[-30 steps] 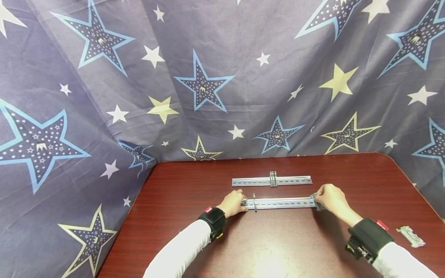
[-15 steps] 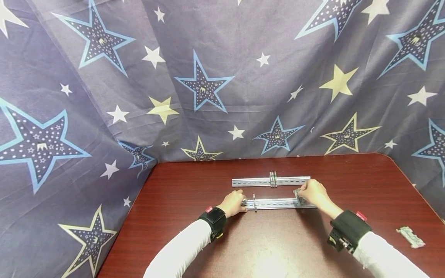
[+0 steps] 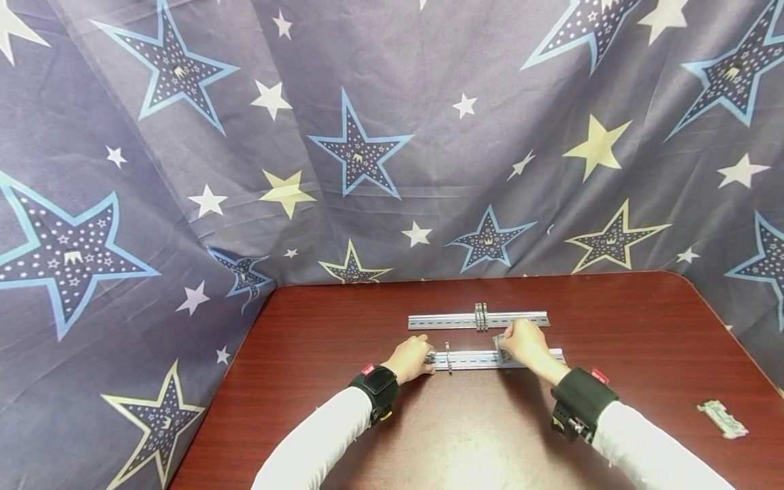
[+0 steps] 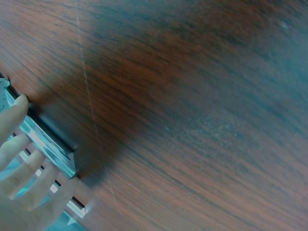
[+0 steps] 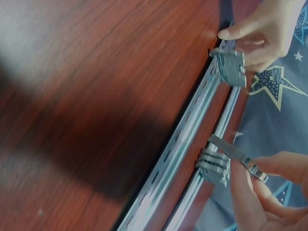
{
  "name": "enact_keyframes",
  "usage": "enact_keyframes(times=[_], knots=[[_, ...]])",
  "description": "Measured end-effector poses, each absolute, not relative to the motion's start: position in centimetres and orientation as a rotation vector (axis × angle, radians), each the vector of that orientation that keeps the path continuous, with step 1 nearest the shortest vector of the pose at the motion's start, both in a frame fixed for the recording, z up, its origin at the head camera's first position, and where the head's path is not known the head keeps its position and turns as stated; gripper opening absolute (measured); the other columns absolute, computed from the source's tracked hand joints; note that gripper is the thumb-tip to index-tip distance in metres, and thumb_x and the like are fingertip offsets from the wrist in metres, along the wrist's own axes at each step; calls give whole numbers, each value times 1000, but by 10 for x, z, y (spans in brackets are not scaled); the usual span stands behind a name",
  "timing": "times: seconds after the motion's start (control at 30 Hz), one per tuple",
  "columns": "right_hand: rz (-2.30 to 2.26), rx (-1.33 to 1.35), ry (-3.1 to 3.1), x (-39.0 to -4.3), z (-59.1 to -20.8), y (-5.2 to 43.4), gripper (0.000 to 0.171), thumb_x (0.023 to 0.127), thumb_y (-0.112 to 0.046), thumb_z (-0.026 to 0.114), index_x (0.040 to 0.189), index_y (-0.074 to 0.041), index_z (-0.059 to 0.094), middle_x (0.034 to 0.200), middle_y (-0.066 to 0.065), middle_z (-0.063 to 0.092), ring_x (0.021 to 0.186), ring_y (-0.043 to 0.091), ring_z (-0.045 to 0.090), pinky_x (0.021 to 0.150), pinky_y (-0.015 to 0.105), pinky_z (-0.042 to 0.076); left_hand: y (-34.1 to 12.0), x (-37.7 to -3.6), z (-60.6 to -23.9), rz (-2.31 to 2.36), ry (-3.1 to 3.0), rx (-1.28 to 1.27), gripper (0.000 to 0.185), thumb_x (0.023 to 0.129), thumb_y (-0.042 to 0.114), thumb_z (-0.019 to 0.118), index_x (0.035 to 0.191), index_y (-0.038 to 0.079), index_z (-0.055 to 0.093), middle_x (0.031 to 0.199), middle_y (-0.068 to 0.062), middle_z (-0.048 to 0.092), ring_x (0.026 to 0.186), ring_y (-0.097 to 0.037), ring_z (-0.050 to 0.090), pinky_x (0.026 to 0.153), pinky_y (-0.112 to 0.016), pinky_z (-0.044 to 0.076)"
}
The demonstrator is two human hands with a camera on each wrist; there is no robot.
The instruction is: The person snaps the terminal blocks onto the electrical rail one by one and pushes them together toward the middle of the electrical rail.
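On the dark red table (image 3: 343, 408), two slotted metal rails lie parallel. Near rail (image 3: 471, 359): the left hand (image 3: 414, 358) grips its left end, fingers (image 4: 19, 163) curled over the edge beside a clamp piece (image 3: 448, 356) seated on the rail. The right hand (image 3: 522, 342) pinches a small grey clamp (image 3: 499, 346) between thumb and fingertips at the rail's right-of-middle section. Far rail (image 3: 441, 320): it carries a cluster of clamps (image 3: 480, 316) at its middle. A loose clamp (image 3: 723, 417) lies well apart, near the table's right edge. A star-printed cloth (image 3: 367, 136) forms the backdrop.
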State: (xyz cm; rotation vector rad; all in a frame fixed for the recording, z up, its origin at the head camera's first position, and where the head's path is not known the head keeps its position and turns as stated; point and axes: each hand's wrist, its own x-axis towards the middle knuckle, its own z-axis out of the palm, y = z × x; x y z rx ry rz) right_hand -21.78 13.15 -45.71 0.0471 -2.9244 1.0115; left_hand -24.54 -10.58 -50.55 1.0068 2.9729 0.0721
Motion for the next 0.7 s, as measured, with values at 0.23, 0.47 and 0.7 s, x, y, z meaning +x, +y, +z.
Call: enact_keyframes(times=[0.23,0.47,0.7], knots=[[1032,10,-2931,-218,-463,114,7,63,-7,61,61,-3,56,62,5,57,61,23,54,61,37,44,-106,-246,-506,92,2961,988,23,65,27,75,82,14,69,77,1,52,72,-18,54,60,-27,45],[1074,25,-2880,-218,-475,102,5,61,-5,60,58,-4,56,58,3,57,57,20,53,58,35,43,-105,-247,-507,34,2963,1010,27,66,28,74,89,15,69,80,1,54,74,-17,55,61,-27,45],[1076,32,-2880,-217,-483,94,5,62,-4,60,59,-3,55,58,4,57,58,22,54,59,37,44,-105,-246,-505,53,2967,1000,26,66,28,75,88,15,70,80,1,53,74,-18,55,62,-27,46]])
